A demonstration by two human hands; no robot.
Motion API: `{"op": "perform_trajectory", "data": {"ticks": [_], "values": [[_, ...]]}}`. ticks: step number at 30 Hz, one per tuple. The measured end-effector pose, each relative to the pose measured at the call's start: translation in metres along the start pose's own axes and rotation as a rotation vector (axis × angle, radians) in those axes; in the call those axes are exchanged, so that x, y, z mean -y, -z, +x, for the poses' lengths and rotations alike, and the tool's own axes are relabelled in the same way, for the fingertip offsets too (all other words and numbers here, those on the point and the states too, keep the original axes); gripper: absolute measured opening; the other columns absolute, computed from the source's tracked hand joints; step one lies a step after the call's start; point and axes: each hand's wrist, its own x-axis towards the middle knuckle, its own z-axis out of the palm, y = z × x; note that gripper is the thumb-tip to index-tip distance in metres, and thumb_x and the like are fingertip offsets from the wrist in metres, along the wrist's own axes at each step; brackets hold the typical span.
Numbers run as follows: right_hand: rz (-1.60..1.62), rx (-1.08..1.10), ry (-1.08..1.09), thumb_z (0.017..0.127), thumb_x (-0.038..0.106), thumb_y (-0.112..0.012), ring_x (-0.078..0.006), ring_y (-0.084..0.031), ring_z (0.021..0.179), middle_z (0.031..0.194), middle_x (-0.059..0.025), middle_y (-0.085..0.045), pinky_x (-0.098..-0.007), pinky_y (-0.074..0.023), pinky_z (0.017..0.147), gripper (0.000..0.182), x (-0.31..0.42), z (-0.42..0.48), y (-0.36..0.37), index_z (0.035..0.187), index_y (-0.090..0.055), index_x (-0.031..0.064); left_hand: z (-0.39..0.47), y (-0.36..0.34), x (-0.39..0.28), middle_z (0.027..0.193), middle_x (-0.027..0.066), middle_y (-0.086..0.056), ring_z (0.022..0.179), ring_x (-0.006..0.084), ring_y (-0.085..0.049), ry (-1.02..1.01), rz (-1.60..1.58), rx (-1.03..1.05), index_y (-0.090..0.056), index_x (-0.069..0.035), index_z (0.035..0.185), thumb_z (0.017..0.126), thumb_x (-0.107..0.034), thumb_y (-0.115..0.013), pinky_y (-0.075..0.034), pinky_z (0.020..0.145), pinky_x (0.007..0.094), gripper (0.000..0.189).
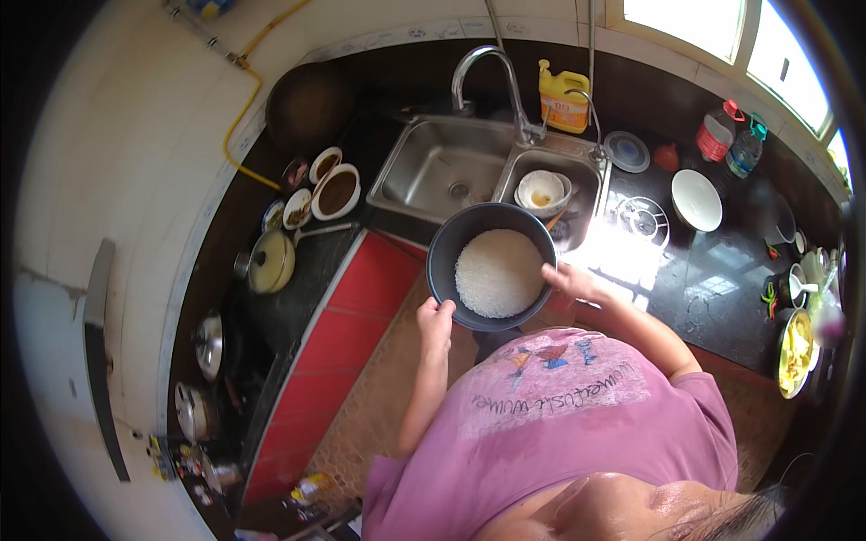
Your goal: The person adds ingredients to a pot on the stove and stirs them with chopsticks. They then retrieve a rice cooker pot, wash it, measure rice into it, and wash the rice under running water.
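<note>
A dark round inner pot of a rice cooker (443,233) with white rice grains (499,274) in it is held in front of my body, near the sink's front edge. My left hand (436,321) grips its rim at the lower left, thumb over the edge. At its right side is my right hand (570,280), fingers against the rim and outer wall; part of this hand is blurred. Just beyond the pot lies a steel double sink (440,159) with a chrome faucet (517,101). Stacked white bowls (541,193) stand in its right basin.
On the left counter are sauce bowls (337,193), a lidded pot (270,262) and a wok (308,105). A yellow detergent jug (565,101) stands behind the sink. To the right are a wire rack (643,223), a white bowl (697,200), bottles (716,132) and a food plate (795,351).
</note>
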Motion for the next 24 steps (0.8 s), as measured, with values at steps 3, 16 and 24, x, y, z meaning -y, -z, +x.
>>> {"op": "perform_trajectory", "data": {"ticks": [3, 16, 24], "values": [[0.122, -0.252, 0.032, 0.09, 0.036, -0.054, -0.0161, -0.065, 0.076, 0.095, -0.0094, -0.065, -0.028, -0.0526, 0.06, 0.052, 0.03, 0.082, 0.056, 0.134, -0.042, 0.011, 0.078, -0.004, -0.014, 0.066, 0.0003, -0.058, 0.056, 0.0068, -0.048, 0.05, 0.06, 0.066, -0.058, -0.001, 0.069, 0.072, 0.002, -0.055, -0.038, 0.052, 0.0222, 0.005], [-1.05, -0.655, -0.061, 0.076, 0.005, -0.049, -0.0298, -0.059, 0.102, 0.145, -0.0093, -0.03, -0.0396, -0.0495, 0.082, 0.059, 0.105, 0.325, 0.193, 0.134, -0.04, 0.0091, 0.291, -0.027, -0.046, 0.061, 0.0003, -0.058, 0.058, 0.0053, -0.05, 0.164, 0.381, 0.46, -0.061, 0.002, 0.07, 0.074, -0.008, -0.057, -0.041, 0.053, 0.0247, 0.011], [-0.604, -0.738, 0.013, 0.078, 0.01, -0.059, -0.0261, -0.059, 0.104, 0.124, -0.0104, -0.055, -0.0334, -0.0477, 0.087, 0.052, 0.115, 0.301, 0.163, 0.129, -0.049, 0.0124, 0.337, -0.038, -0.021, 0.056, -0.0019, -0.052, 0.052, 0.0053, -0.043, 0.23, 0.39, 0.551, -0.057, 0.0, 0.067, 0.073, -0.007, -0.055, -0.036, 0.047, 0.0258, 0.01]]}}
